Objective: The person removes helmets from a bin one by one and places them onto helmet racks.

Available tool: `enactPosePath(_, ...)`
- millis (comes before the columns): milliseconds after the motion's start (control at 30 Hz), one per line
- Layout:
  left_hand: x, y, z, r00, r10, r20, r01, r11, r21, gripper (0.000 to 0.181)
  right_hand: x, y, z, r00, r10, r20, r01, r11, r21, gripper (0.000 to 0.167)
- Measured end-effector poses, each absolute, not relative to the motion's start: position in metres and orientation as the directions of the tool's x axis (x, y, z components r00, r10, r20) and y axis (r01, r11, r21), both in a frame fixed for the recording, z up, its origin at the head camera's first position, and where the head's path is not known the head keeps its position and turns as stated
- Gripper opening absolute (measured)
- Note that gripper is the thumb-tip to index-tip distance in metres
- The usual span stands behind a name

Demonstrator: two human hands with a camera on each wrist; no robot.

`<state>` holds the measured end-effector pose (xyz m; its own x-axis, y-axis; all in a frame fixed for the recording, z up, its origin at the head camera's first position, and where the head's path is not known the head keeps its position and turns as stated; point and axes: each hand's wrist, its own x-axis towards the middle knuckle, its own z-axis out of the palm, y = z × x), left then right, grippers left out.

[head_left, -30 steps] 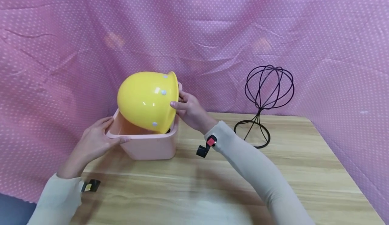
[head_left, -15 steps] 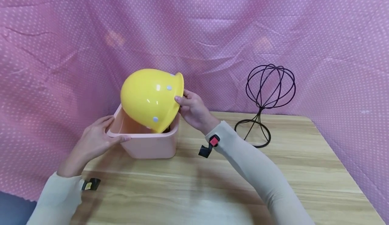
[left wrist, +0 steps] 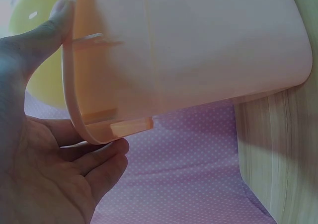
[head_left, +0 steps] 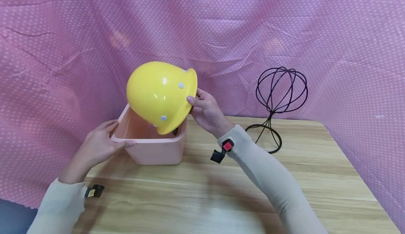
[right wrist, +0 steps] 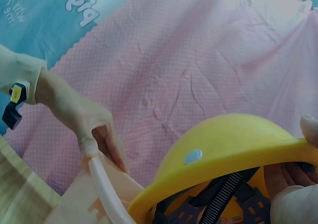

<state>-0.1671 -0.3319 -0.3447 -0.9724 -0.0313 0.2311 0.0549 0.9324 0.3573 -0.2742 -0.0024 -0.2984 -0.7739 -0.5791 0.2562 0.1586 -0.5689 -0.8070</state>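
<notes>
A yellow hard hat (head_left: pixel 155 93) is tilted on its side over the pink storage bin (head_left: pixel 155 152), its lower brim still within the bin's mouth. My right hand (head_left: pixel 209 112) grips the brim on the right, thumb outside and fingers inside. Dark suspension straps (right wrist: pixel 218 199) show inside the shell in the right wrist view. My left hand (head_left: pixel 96 148) holds the bin's left front corner, thumb over the front rim and fingers at the left side. In the left wrist view the thumb and fingers straddle the bin rim (left wrist: pixel 69 80).
A black wire stand (head_left: pixel 281 93) with a round cage top and ring base stands at the right rear of the wooden table (head_left: pixel 202 192). Pink dotted cloth (head_left: pixel 227 44) hangs behind the table and at both sides.
My right hand has lifted the hard hat upward and slightly right, so more of the bin's inside shows. The left hand and the bin have hardly moved.
</notes>
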Motion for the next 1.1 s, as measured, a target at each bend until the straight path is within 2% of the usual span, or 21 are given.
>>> enactPosePath(833,-0.168,-0.335,-0.347,-0.960,-0.003,0.280,0.097,0.934,0.343,0.107,-0.265,0.016,-0.279,-0.761,-0.558,0.332,0.123,-0.625,-0.771,0.049)
enactPosePath(1100,-0.168,-0.335,-0.346,-0.960,0.001,0.280,0.099,0.937,0.334,0.104,-0.260,0.022,-0.271,-0.773,-0.526,0.354,0.098,-0.651,-0.753,0.050)
